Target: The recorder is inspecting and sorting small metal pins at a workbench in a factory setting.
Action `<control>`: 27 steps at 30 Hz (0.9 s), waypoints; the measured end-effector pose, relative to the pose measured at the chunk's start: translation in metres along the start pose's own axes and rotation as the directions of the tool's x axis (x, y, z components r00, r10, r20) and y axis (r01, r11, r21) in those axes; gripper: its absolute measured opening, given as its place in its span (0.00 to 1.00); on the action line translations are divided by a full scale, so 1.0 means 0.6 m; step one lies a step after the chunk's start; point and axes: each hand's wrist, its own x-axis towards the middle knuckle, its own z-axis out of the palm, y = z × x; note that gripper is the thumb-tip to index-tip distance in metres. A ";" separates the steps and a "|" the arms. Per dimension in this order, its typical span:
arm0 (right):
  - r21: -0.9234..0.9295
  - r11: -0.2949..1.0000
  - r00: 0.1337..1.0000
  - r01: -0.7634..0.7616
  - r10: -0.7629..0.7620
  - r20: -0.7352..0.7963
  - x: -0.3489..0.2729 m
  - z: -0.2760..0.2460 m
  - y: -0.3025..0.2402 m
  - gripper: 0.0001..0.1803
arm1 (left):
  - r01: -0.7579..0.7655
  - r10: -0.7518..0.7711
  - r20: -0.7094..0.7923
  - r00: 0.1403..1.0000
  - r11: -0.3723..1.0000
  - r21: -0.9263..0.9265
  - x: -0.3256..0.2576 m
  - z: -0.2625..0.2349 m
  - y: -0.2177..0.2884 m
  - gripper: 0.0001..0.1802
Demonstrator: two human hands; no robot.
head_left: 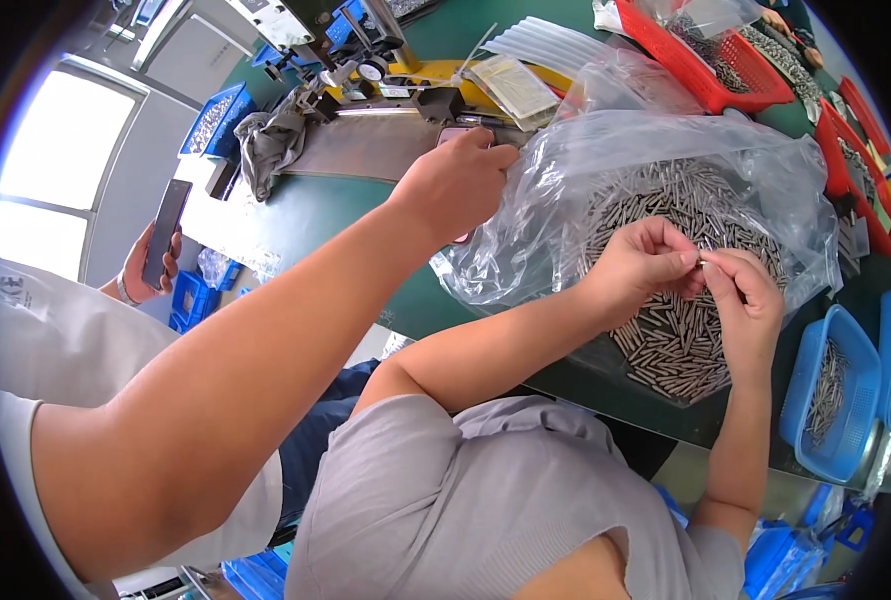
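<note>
A heap of small metal pins (677,345) lies on an opened clear plastic bag (665,150) on the green table (335,215). My left hand (637,268) and my right hand (750,300) meet above the heap. The fingertips of both pinch one small metal pin (702,262) between them. My grey-sleeved arms come up from the lower edge.
A co-worker in a white shirt reaches a bare arm across from the left; that hand (455,180) rests at the bag's left edge, the other holds a dark phone (165,232). A blue basket (827,395) with pins sits right, red baskets (710,60) behind, a small press (365,70) at the back.
</note>
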 end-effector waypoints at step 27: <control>-0.548 0.814 0.908 -0.195 0.361 0.213 0.018 -0.016 0.012 0.11 | -0.124 0.147 -0.118 0.982 0.975 0.184 -0.004 0.009 0.007 0.05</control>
